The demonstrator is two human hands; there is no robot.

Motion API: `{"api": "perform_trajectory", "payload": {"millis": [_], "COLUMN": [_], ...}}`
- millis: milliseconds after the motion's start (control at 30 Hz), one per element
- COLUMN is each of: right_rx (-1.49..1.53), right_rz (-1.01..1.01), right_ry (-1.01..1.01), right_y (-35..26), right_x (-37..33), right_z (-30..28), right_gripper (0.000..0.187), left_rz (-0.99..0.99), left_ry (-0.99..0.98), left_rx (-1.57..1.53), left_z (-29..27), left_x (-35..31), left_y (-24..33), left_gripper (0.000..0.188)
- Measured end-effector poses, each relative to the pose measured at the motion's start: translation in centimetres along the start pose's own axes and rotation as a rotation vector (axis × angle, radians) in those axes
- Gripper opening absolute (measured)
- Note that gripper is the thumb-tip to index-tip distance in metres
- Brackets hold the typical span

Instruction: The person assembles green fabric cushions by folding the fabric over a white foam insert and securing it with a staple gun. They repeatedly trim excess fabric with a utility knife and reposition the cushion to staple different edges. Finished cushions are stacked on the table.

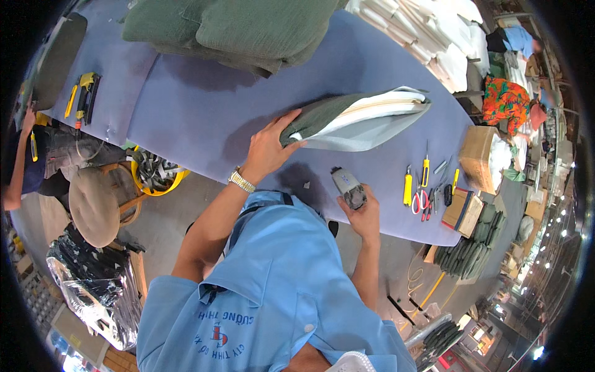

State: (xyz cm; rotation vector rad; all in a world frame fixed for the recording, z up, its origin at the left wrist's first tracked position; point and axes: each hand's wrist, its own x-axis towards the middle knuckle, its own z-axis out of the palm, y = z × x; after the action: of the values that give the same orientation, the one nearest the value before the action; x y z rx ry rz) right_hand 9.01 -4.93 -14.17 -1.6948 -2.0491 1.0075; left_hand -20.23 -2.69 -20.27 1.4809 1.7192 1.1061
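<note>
A dark green fabric cushion point(347, 121) stands on edge on the blue-grey table, its pale underside and the light strip along its opening facing me. My left hand point(273, 146) is closed on its left end, thumb on the near side. In my right hand point(365, 217) is a small grey block-shaped tool point(347, 186) with a dark, worn grip. It is held just above or on the table, near the front edge and apart from the cushion; its exact kind I cannot make out.
Green cushions point(248, 31) are piled at the far side. White padded pieces point(427, 37) are heaped far right. A yellow screwdriver point(426, 170), scissors point(420, 201) and a cardboard box point(478, 158) lie right. A staple gun point(87, 93) and another person's arm point(22, 155) are left, above a yellow basket point(180, 183).
</note>
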Motion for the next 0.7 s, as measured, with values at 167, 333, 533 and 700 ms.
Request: {"api": "perform_trajectory", "payload": {"millis": [167,333,533,700], "right_rx": [-0.324,-0.078,0.363,0.121], "right_rz": [0.151,0.223,0.171,0.034], "right_ry": [0.218,0.392,0.598,0.684], "right_y": [11.0,22.1,18.6,12.8], "right_x": [0.9,2.1,7.3,12.7], "right_z": [-2.4,-3.1,-9.2,-12.7], "right_gripper": [0.061,0.044,0.044,0.045], "left_rz": [0.03,0.084,0.075,0.087], "left_ry": [-0.015,-0.004,-0.017,0.023], "left_rx": [0.063,0.16,0.182,0.242], "left_z": [1.1,2.5,5.5,5.9], "left_x": [-1.0,-2.5,-3.3,-5.2], "left_y": [1.0,1.6,1.9,2.6], "left_gripper": [0.072,0.074,0.08,0.087]}}
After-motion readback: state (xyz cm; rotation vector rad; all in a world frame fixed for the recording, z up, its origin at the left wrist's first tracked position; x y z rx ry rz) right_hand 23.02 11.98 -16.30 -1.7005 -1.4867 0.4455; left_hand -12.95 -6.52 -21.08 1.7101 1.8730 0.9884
